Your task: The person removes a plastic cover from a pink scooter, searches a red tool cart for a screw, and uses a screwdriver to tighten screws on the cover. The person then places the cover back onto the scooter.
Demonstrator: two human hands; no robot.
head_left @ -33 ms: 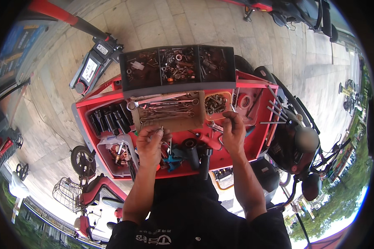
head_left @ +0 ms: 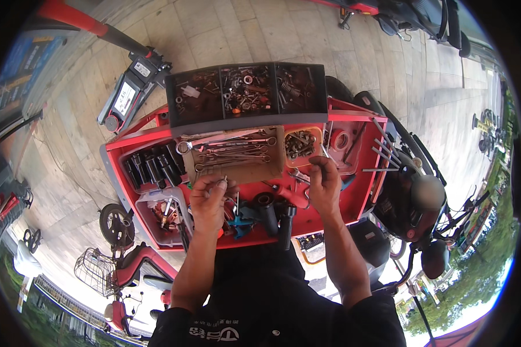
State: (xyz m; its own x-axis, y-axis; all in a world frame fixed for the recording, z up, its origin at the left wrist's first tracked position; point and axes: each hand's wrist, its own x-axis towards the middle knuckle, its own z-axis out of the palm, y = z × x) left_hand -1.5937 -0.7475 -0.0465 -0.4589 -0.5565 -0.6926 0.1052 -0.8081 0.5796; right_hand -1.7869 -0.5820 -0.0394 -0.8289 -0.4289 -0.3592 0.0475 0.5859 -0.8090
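My left hand (head_left: 207,202) hovers over the near edge of a cardboard box (head_left: 237,173) of spanners. Its thumb and fingertips are closed on a small, pale piece too tiny to name. Over the right of the red tool cart my right hand (head_left: 326,186) is pinched, close to a yellow tray (head_left: 289,161) of bolts. Whatever lies between its fingertips cannot be made out. Several combination spanners (head_left: 237,151) lie side by side in the box.
Beyond stands a black three-part bin (head_left: 226,118) of loose hardware. Black sockets (head_left: 153,168) and a grey tub (head_left: 179,237) sit at left; a cordless tool (head_left: 267,213) lies between my forearms. A floor jack (head_left: 124,95) is far left, scooters (head_left: 425,202) on both sides.
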